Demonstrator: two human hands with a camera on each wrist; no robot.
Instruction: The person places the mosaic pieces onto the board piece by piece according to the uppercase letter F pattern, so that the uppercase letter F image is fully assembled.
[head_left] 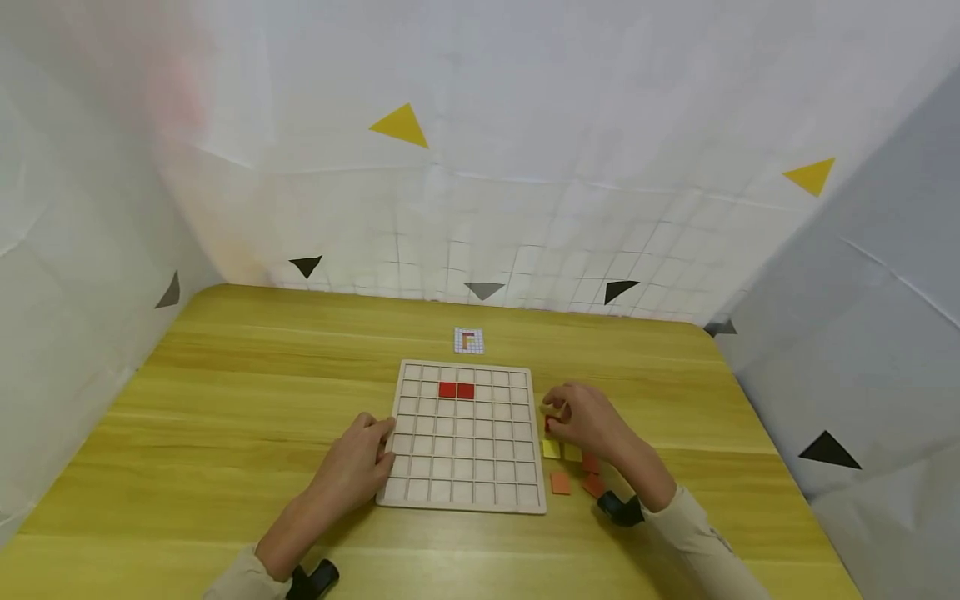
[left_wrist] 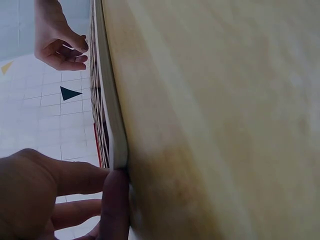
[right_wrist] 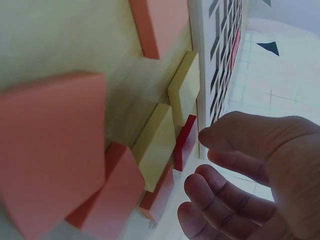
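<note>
The board (head_left: 463, 429), pale and gridded, is positioned at the lower centre of the head frame, with two red tiles (head_left: 447, 390) seated in its second row and its left edge touched by the relaxed left hand (head_left: 351, 464). Above it a card (head_left: 469, 341) is placed; at right, yellow tiles (head_left: 551, 450), orange tiles (head_left: 560, 482) and a loose red tile (right_wrist: 186, 143) are partly covered by the right hand (head_left: 588, 421). In the right wrist frame, that hand is shown loosely spread, nothing grasped, and tile thickness is revealed.
</note>
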